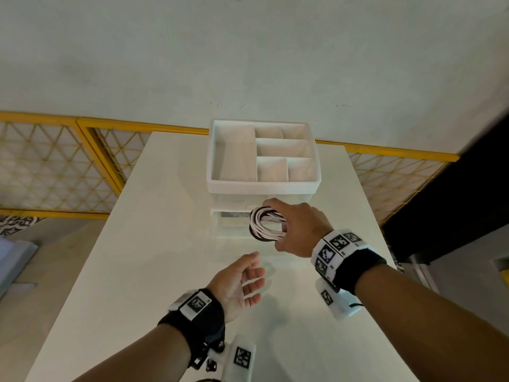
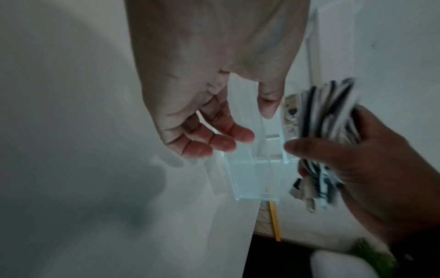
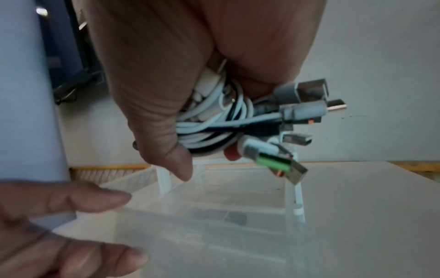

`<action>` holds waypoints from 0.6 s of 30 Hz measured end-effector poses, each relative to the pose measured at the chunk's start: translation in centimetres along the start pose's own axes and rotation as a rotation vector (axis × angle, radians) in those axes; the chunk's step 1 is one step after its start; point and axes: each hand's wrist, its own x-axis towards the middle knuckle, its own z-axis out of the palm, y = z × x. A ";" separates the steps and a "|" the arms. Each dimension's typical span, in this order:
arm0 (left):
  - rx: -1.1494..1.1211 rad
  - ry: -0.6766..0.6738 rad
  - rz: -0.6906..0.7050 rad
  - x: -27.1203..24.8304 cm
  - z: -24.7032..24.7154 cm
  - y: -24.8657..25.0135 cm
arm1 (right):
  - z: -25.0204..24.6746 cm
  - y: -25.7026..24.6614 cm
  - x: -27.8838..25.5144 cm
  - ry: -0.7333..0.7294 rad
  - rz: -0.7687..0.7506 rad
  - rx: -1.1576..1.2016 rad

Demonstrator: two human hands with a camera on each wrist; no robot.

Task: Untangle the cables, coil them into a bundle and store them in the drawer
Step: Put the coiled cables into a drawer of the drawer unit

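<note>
My right hand (image 1: 292, 230) grips a coiled bundle of black and white cables (image 1: 265, 223) just in front of the clear drawer unit, above its pulled-out transparent drawer (image 1: 237, 241). In the right wrist view the bundle (image 3: 226, 122) sits in my fist (image 3: 166, 112), with several USB plugs (image 3: 292, 169) sticking out over the drawer (image 3: 214, 216). My left hand (image 1: 248, 279) hovers nearer to me, palm turned inward, fingers relaxed and holding nothing. The left wrist view shows those fingers (image 2: 223, 139) beside the drawer (image 2: 250, 178), with the bundle (image 2: 333, 112) to the right.
A white organizer tray (image 1: 264, 186) with several compartments tops the drawer unit at the far end of the white table (image 1: 137, 271). Yellow mesh fencing (image 1: 55, 166) runs behind the table. A dark object (image 1: 454, 202) stands to the right.
</note>
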 end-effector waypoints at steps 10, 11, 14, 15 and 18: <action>1.011 0.126 0.662 -4.5 1.4 7.2 | 3.6 -1.8 4.3 -0.163 -0.102 -0.101; 1.136 0.236 0.765 -4.2 1.1 7.6 | 3.9 -1.8 4.4 -0.176 -0.100 -0.101; 1.421 0.262 0.823 -2.5 0.4 7.8 | 4.3 -1.9 4.7 -0.215 -0.124 -0.054; 1.474 0.243 0.771 -1.8 0.3 7.6 | 4.4 -1.8 4.8 -0.240 -0.131 -0.018; 1.562 0.260 0.660 0.7 -0.2 6.7 | 5.2 -1.2 4.8 -0.291 -0.136 0.073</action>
